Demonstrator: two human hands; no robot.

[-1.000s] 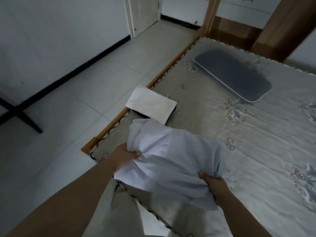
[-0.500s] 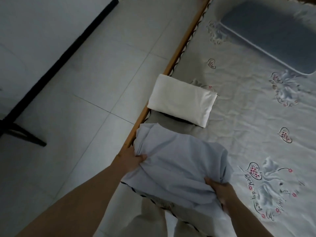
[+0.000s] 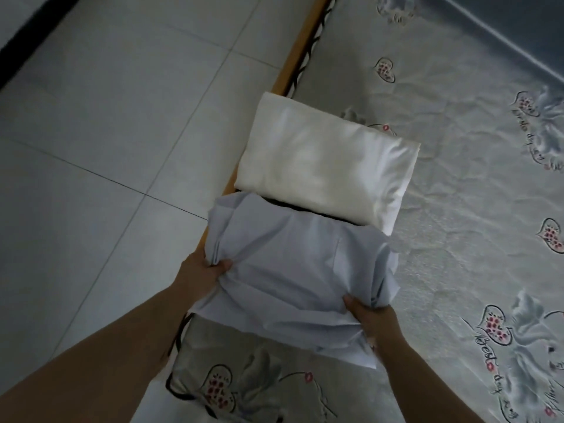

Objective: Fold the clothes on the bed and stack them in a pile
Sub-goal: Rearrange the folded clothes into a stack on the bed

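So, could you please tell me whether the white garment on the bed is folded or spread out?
Folded: the white garment lies as a compact rectangle with a rounded fold at its right edge.

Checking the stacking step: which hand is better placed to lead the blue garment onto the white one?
Probably left: the left hand grips the blue garment nearer the white garment; the right hand holds the near corner.

On the bed (image 3: 457, 209), by its left edge, a folded garment (image 3: 323, 166) lies just beyond the shirt (image 3: 293, 270), held between the left hand (image 3: 201, 274) and right hand (image 3: 370, 320).
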